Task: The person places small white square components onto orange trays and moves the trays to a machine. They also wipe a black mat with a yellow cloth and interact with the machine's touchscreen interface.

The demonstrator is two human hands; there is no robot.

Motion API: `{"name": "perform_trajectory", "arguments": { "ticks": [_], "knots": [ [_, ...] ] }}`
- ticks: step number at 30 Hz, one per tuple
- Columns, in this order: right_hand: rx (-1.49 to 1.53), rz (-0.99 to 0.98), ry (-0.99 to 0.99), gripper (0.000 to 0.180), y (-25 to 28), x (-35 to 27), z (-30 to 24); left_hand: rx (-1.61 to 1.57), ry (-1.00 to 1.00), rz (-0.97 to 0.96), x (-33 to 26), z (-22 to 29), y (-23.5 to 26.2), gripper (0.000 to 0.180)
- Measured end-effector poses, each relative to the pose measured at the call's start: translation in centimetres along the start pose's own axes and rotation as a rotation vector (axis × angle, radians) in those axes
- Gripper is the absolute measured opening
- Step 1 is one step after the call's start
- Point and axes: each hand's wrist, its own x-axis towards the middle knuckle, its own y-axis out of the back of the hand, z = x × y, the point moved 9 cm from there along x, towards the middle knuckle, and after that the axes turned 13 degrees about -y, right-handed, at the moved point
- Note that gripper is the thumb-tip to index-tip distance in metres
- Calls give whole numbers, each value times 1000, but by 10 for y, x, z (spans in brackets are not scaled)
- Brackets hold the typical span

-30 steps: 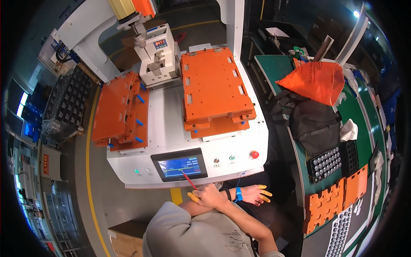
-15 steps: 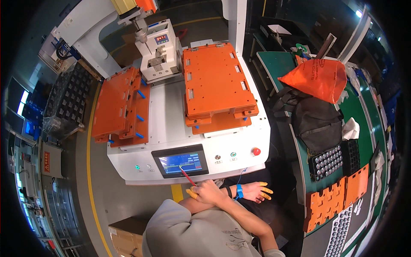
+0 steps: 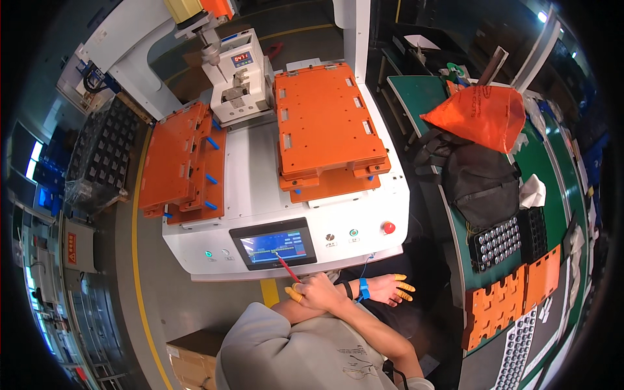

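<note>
My forearms cross in front of the white machine (image 3: 260, 169). My right hand (image 3: 318, 294) is closed around a thin red pen-like stick (image 3: 288, 268). The far end of that stick reaches the lit touchscreen (image 3: 273, 244) on the machine's front panel; whether it presses the glass I cannot tell. My left hand (image 3: 392, 289) extends to the right beneath the right forearm, palm partly up, fingers apart and holding nothing. Yellow finger cots cover some fingertips of both hands. Round my left wrist sits a blue strap (image 3: 364, 290).
Two orange fixture plates, left (image 3: 172, 159) and right (image 3: 328, 120), stand on the machine beneath a screwdriver spindle (image 3: 211, 52) and beside a white feeder (image 3: 244, 84). A red button (image 3: 389, 227) sits front right. The green bench (image 3: 416, 97) holds a black bag (image 3: 481, 182) and an orange bag (image 3: 481, 117).
The view has shifted very slightly. The stick's tip sits a touch further right on the screen, and both hands stay almost where they were.
</note>
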Motion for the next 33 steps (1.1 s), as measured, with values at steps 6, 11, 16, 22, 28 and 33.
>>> {"name": "perform_trajectory", "arguments": {
  "ticks": [6,11,16,22,28,33],
  "knots": [
    [4,-1,-22,36,1,-1,1,-44,-9,-31,4,-2,4,54],
    [19,17,-25,37,4,-1,2,-51,-8,-27,3,-2,3,54],
    [21,22,9,35,0,-3,3,-54,-4,-33,3,-2,2,54],
    [30,34,4,32,2,-5,4,-32,-10,-24,2,-1,3,55],
    [37,29,-14,33,1,-6,6,-34,-2,-18,1,-1,2,56],
    [46,44,-20,33,2,-6,8,-35,3,-9,3,-1,4,57]
  ]
}}
